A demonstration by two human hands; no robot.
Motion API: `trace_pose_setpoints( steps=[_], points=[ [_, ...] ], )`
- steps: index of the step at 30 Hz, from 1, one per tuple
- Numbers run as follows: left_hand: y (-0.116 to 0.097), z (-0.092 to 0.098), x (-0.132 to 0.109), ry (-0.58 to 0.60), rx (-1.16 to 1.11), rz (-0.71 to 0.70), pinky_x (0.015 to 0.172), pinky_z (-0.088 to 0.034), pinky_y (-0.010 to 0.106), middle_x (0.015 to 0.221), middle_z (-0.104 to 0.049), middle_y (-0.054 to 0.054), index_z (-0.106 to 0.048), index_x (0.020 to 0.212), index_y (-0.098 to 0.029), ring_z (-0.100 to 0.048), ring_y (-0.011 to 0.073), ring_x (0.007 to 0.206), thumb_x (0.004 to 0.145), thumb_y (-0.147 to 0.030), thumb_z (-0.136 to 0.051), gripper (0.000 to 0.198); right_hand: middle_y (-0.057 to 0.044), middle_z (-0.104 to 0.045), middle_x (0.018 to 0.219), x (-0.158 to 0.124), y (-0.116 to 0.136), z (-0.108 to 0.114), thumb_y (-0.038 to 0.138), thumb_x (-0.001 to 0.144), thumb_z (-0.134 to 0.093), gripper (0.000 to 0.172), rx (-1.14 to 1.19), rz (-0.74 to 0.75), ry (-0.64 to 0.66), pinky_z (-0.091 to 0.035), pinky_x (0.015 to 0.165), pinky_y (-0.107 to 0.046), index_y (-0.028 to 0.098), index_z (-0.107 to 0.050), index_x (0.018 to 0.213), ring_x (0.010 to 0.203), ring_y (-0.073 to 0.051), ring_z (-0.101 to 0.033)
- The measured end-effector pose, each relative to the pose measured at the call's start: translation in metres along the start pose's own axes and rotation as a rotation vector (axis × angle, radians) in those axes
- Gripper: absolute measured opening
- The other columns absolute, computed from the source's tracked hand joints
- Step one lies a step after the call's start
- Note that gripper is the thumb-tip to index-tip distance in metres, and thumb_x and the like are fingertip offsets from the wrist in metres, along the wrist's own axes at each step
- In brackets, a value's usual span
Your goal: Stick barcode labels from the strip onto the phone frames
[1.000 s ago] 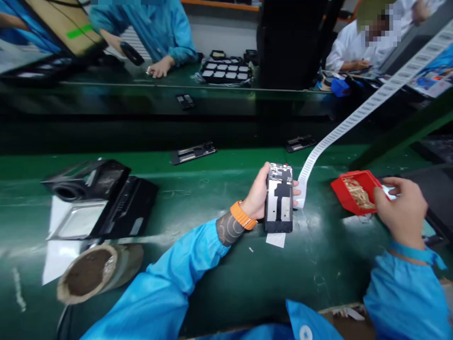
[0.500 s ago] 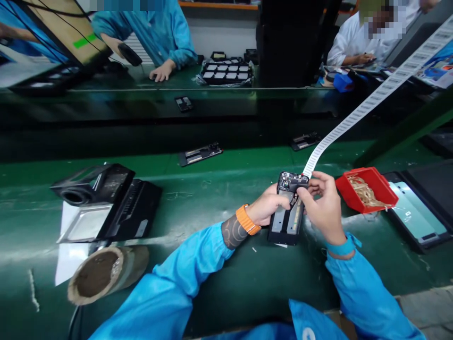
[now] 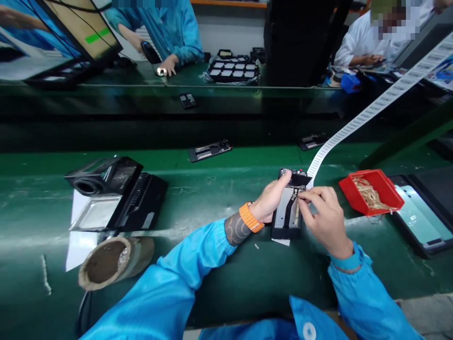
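Observation:
An opened phone [image 3: 286, 212] lies tilted in front of me, its grey inner plate and a black flex cable [image 3: 290, 204] facing up. My left hand [image 3: 271, 200] grips it from the left, with the thumb pressed on its upper part. At the phone's right edge, my right hand [image 3: 323, 215] has thumb and index finger pinched together beside the flex cable; whatever is between the fingertips is too small to make out. A black piece [image 3: 300, 179] covers part of the phone's top. Behind that corner runs a strip of barcode labels [image 3: 339, 137].
To the right stand a red bin [image 3: 354, 196] of rubber bands and a black tray with a pale green phone-shaped panel [image 3: 421, 212]. A black device [image 3: 152, 203] and a cardboard tube [image 3: 141, 257] are at left. Opened phones [image 3: 210, 150] lie farther back. Across the bench, a person holds a scanner [image 3: 150, 52].
My left thumb has moved up to the phone's top. My right fingers have shifted lower along its right edge and are pinched. Across the bench, a light now shines under the scanner.

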State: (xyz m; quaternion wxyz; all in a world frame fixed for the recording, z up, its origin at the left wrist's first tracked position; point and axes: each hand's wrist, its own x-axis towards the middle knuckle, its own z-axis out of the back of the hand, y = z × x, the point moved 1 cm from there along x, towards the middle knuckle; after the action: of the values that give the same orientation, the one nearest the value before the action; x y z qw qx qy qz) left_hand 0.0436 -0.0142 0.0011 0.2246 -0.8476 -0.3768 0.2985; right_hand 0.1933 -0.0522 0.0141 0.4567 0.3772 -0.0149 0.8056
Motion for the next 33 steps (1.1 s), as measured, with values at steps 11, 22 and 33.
trace_pose_setpoints(
  steps=[11, 22, 33],
  points=[
    [0.0, -0.011, -0.002, -0.003, -0.012, 0.013, 0.071, -0.053, 0.029, 0.091, -0.074, 0.01, -0.069, 0.12, -0.013, -0.069, 0.0194, 0.072, 0.099, -0.056, -0.047, 0.053, -0.009, -0.059, 0.089, 0.003, -0.008, -0.007, 0.023, 0.096, -0.051, 0.013, -0.071, -0.109, 0.242, -0.041, 0.073, -0.042, 0.021, -0.058, 0.085, 0.085, -0.028, -0.051],
    [-0.046, 0.02, 0.008, -0.153, -0.06, 0.048, 0.075, -0.061, 0.044, 0.096, -0.073, 0.015, -0.068, 0.1, -0.008, -0.072, 0.0241, 0.08, 0.097, -0.035, -0.052, 0.032, -0.005, -0.043, 0.062, -0.029, -0.143, 0.106, 0.018, 0.085, -0.055, 0.027, -0.42, -0.508, 0.0, -0.036, 0.068, -0.043, 0.023, -0.045, 0.061, 0.073, -0.028, -0.054],
    [-0.032, 0.005, 0.084, -0.046, 0.249, 0.437, 0.058, -0.059, 0.043, 0.077, -0.069, 0.012, -0.061, 0.092, -0.014, -0.07, 0.0275, 0.064, 0.09, -0.051, -0.06, 0.037, -0.015, -0.064, 0.082, -0.033, -0.12, 0.083, 0.031, 0.085, -0.057, 0.013, -0.387, -0.594, -0.089, -0.045, 0.072, -0.048, 0.021, -0.063, 0.089, 0.08, -0.034, -0.062]
  ],
)
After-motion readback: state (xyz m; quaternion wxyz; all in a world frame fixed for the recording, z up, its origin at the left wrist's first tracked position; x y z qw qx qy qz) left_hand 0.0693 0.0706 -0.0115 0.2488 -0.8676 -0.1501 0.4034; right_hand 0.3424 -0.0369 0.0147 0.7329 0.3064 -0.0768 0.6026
